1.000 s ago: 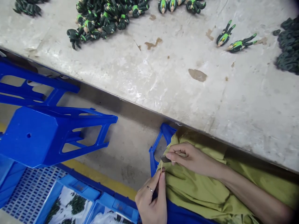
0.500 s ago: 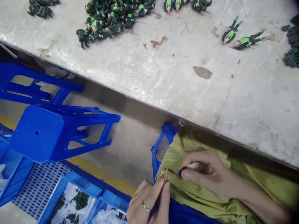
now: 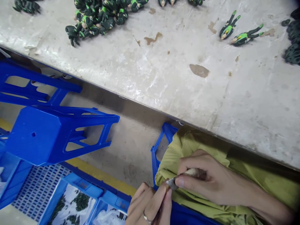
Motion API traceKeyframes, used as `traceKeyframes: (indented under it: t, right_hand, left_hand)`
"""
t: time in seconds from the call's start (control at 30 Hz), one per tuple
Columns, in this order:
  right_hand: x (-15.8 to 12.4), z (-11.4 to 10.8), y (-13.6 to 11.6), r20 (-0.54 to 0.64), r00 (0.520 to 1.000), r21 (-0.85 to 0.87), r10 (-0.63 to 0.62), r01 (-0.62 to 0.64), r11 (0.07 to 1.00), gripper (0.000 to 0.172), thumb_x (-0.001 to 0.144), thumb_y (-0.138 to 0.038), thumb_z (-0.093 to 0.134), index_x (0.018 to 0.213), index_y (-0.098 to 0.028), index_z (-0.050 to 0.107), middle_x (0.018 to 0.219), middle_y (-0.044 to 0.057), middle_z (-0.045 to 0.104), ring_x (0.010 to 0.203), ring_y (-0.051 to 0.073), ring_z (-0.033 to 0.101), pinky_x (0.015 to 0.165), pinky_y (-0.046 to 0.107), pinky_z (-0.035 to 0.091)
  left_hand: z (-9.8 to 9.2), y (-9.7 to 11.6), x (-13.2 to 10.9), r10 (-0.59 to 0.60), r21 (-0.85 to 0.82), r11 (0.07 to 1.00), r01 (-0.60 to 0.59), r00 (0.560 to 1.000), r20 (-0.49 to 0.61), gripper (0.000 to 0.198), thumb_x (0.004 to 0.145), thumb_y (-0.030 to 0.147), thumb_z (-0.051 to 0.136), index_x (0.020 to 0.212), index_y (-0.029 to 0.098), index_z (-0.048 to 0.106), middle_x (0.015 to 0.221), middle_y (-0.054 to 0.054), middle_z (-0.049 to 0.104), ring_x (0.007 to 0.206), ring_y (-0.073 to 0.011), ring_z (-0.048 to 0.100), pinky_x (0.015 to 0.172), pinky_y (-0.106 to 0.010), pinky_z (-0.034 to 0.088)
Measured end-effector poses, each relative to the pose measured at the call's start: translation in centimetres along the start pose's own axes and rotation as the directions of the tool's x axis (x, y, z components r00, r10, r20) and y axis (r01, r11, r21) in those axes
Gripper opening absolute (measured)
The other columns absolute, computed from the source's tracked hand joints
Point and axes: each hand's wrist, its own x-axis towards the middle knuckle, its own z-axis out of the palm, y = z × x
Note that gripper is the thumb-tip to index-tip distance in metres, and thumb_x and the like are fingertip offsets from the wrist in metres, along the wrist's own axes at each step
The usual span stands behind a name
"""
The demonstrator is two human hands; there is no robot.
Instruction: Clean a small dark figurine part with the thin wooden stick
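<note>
Both hands' grips closed: right hand [image 3: 206, 182] pinching a small blade [image 3: 172, 183], left hand [image 3: 150, 204] at its tip, under the table [image 3: 178, 78].

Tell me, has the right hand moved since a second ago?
Yes. The right hand has dropped away from the table edge, lower on the green cloth.

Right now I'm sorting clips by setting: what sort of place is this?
Probably a small toy factory or hand-finishing workshop. Piles of identical green-and-black figurine parts lie on a worn, stained worktable, blue plastic crates below hold more pieces, and the right hand works a small blade against something pinched in the left hand.
</note>
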Motion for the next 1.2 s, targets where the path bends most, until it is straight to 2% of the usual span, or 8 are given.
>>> traceKeyframes:
  t: [0.27, 0.57, 0.67, 0.77, 0.9, 1.0, 1.07, 1.2]
  right_hand:
    - [2.1, -1.3, 2.2, -0.049, 0.999, -0.077, 0.016, -0.02, 0.997, 0.032, 0.099, -0.032, 0.065, 0.072, -0.016, 0.062, 0.063, -0.005, 0.044, 0.059, 0.007, 0.032, 0.053, 0.023, 0.023]
    - [2.7, -1.7, 3.0, -0.013, 0.997, -0.04, 0.081, -0.082, 0.996, 0.047, 0.1, -0.052, 0.067, 0.072, -0.014, 0.062, 0.068, -0.004, 0.052, 0.063, 0.009, 0.047, 0.06, 0.022, 0.038]
    - [2.9, -1.8, 4.6, -0.126, 0.985, -0.019, 0.12, -0.124, 0.992, 0.033, 0.102, -0.046, 0.066, 0.097, -0.013, 0.068, 0.093, 0.003, 0.067, 0.083, 0.015, 0.064, 0.077, 0.031, 0.057]
    - [3.2, -1.8, 5.8, -0.239, 0.962, 0.035, 0.135, -0.131, 0.991, 0.03, 0.105, -0.041, 0.061, 0.123, -0.017, 0.065, 0.122, 0.009, 0.067, 0.103, 0.019, 0.067, 0.091, 0.038, 0.06]
    - [3.2, -1.1, 5.2, -0.173, 0.981, 0.072, 0.085, -0.074, 0.995, 0.034, 0.104, -0.046, 0.062, 0.1, -0.012, 0.067, 0.092, 0.003, 0.067, 0.079, 0.014, 0.065, 0.074, 0.03, 0.058]
    - [2.8, -0.4, 3.8, -0.022, 1.0, 0.053, 0.019, -0.018, 0.998, 0.039, 0.098, -0.047, 0.071, 0.079, -0.014, 0.067, 0.067, -0.004, 0.056, 0.058, 0.007, 0.048, 0.055, 0.02, 0.038]
    - [2.6, -0.1, 3.2, -0.005, 1.0, 0.036, 0.005, -0.005, 0.999, 0.038, 0.097, -0.044, 0.073, 0.075, -0.014, 0.067, 0.064, -0.005, 0.053, 0.057, 0.006, 0.04, 0.052, 0.021, 0.027]
    - [2.9, -0.1, 2.9, -0.043, 0.999, 0.011, 0.006, -0.006, 1.0, 0.039, 0.099, -0.042, 0.07, 0.072, -0.015, 0.062, 0.065, -0.005, 0.053, 0.059, 0.006, 0.038, 0.056, 0.022, 0.027]
  left_hand:
    - [3.1, -1.9, -0.6, -0.057, -0.217, 0.973, 0.078, 0.993, 0.102, 0.024, 0.085, 0.003, 0.074, 0.103, 0.019, 0.078, 0.085, -0.002, 0.087, 0.069, -0.0132, 0.081, 0.072, -0.016, 0.064]
    - [3.5, -2.1, -0.9, -0.152, -0.26, 0.949, 0.178, 0.981, 0.117, 0.026, 0.085, 0.003, 0.074, 0.104, 0.019, 0.08, 0.087, -0.003, 0.087, 0.069, -0.0113, 0.081, 0.07, -0.012, 0.063]
    - [3.3, -2.2, -1.3, -0.163, -0.25, 0.95, 0.185, 0.981, 0.107, 0.027, 0.085, 0.002, 0.074, 0.103, 0.021, 0.081, 0.09, -0.002, 0.088, 0.071, -0.0137, 0.082, 0.072, -0.015, 0.065]
    - [3.0, -2.2, -1.5, -0.174, -0.229, 0.954, 0.191, 0.98, 0.091, 0.028, 0.083, 0.002, 0.075, 0.102, 0.021, 0.082, 0.09, -0.003, 0.088, 0.071, -0.0168, 0.083, 0.071, -0.019, 0.067]
    - [3.0, -2.4, -1.4, -0.196, -0.213, 0.954, 0.213, 0.976, 0.099, 0.02, 0.084, 0.006, 0.075, 0.099, 0.018, 0.083, 0.088, -0.005, 0.088, 0.066, -0.0187, 0.082, 0.065, -0.02, 0.067]
    - [3.1, -2.6, -1.4, -0.197, -0.214, 0.954, 0.211, 0.977, 0.082, 0.017, 0.084, 0.008, 0.075, 0.096, 0.018, 0.084, 0.082, -0.004, 0.087, 0.059, -0.0168, 0.08, 0.059, -0.019, 0.065]
    - [3.0, -2.6, -1.5, -0.198, -0.212, 0.954, 0.21, 0.977, 0.076, 0.018, 0.084, 0.008, 0.076, 0.096, 0.019, 0.084, 0.081, -0.003, 0.087, 0.056, -0.0158, 0.078, 0.057, -0.018, 0.064]
    - [2.9, -2.4, -1.6, -0.192, -0.211, 0.956, 0.205, 0.978, 0.082, 0.022, 0.085, 0.009, 0.076, 0.102, 0.021, 0.083, 0.084, -0.002, 0.087, 0.058, -0.0153, 0.078, 0.057, -0.019, 0.064]
